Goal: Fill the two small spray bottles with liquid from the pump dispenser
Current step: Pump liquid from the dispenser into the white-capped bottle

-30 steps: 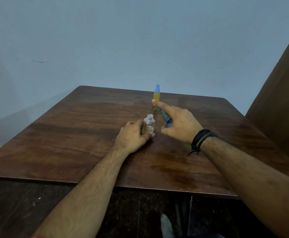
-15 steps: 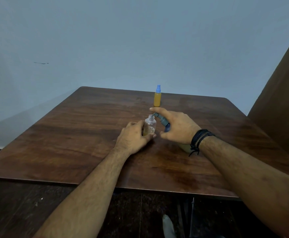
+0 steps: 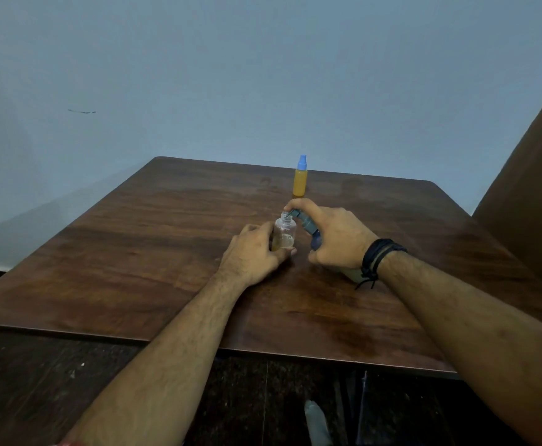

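Observation:
A small clear spray bottle [image 3: 284, 231] without its cap stands on the wooden table [image 3: 134, 252], a little yellowish liquid at its bottom. My left hand [image 3: 253, 252] grips it from the left. My right hand [image 3: 334, 236] holds the pump dispenser [image 3: 308, 224], forefinger on the grey-blue pump head, whose nozzle sits at the bottle's mouth. The dispenser's body is mostly hidden under my hand. Farther back stands a second spray bottle [image 3: 300, 181], filled with orange liquid and topped by a blue cap.
The table's near edge [image 3: 263, 349] runs across the lower view, with dark floor below it. A brown wooden panel [image 3: 536, 188] rises at the right. A pale wall stands behind the table.
My right forefinger has come down on the pump head, lowering the nozzle toward the clear bottle's mouth. My left hand and the bottle have stayed in place.

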